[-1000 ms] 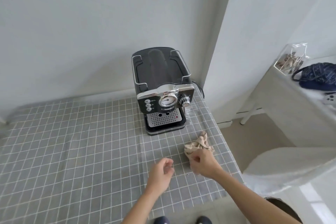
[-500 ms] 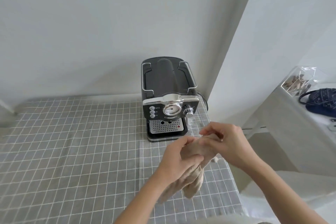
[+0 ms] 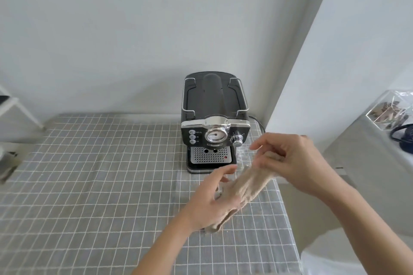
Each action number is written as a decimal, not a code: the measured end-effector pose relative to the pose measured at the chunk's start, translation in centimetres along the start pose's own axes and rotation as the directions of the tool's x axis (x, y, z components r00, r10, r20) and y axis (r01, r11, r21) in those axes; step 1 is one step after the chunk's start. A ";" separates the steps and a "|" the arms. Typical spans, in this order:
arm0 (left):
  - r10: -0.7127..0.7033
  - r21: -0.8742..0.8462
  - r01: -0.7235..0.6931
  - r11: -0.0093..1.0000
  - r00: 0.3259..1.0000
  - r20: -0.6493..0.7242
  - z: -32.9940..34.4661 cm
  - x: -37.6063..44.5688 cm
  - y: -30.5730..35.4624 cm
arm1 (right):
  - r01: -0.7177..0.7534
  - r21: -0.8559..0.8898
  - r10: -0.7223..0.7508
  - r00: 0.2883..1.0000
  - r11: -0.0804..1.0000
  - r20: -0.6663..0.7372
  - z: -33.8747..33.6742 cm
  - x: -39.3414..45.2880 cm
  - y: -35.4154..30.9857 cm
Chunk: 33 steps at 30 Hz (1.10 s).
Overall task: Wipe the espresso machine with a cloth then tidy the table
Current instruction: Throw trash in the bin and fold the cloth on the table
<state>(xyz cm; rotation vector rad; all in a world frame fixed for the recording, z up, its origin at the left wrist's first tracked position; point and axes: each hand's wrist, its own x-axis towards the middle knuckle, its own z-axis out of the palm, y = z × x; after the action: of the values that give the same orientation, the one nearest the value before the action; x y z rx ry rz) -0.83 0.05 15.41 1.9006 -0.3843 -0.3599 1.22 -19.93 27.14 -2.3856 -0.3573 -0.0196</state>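
cloth now stretched between hands

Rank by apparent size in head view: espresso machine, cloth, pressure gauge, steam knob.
1. espresso machine
2. cloth, though it is nearer the camera and partly hidden by both hands, so unsure
3. pressure gauge
4. steam knob

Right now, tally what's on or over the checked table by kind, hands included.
Espresso machine: 1
Cloth: 1
Hands: 2, left hand and right hand, both holding the cloth
Total: 4
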 end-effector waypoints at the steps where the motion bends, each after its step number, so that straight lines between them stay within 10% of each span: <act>1: 0.003 -0.129 0.002 0.992 0.999 0.040 0.1 0.3 1.1 | 0.041 -0.004 -0.040 0.994 0.999 0.097 0.5 0.0 0.0; 4: -0.019 -0.310 0.066 0.948 0.988 0.150 0.3 1.6 3.0 | 0.120 0.048 -0.128 0.961 0.992 0.245 1.3 0.2 -0.1; 15: 0.026 0.143 -0.052 0.988 0.983 0.183 -1.3 1.9 -1.5 | -0.086 0.334 -0.043 0.932 0.938 0.361 -2.7 -0.1 2.4; 22: 0.013 -0.260 0.048 0.964 0.974 0.228 -3.0 0.4 -0.3 | -0.128 -0.232 0.214 0.892 0.964 0.397 -3.7 0.7 3.8; 26: -0.023 0.171 -0.003 0.985 0.988 0.151 -4.1 0.8 -1.0 | -0.087 -0.336 0.209 0.915 0.938 0.345 -3.3 1.2 4.2; 29: -0.014 0.707 -0.018 0.707 0.999 0.039 -4.9 1.1 -2.0 | -0.053 -0.362 0.171 0.937 0.931 0.303 -2.0 1.8 4.9; 33: -0.072 0.796 0.124 0.592 0.992 -0.101 -7.7 1.9 -2.7 | -0.119 -0.345 0.157 0.984 0.931 0.084 -0.9 3.4 7.1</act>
<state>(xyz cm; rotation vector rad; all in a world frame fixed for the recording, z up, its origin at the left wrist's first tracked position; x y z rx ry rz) 4.39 6.62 15.45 2.8427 -0.4446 -0.2032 6.39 -24.68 23.53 -2.7574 -0.2518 0.1263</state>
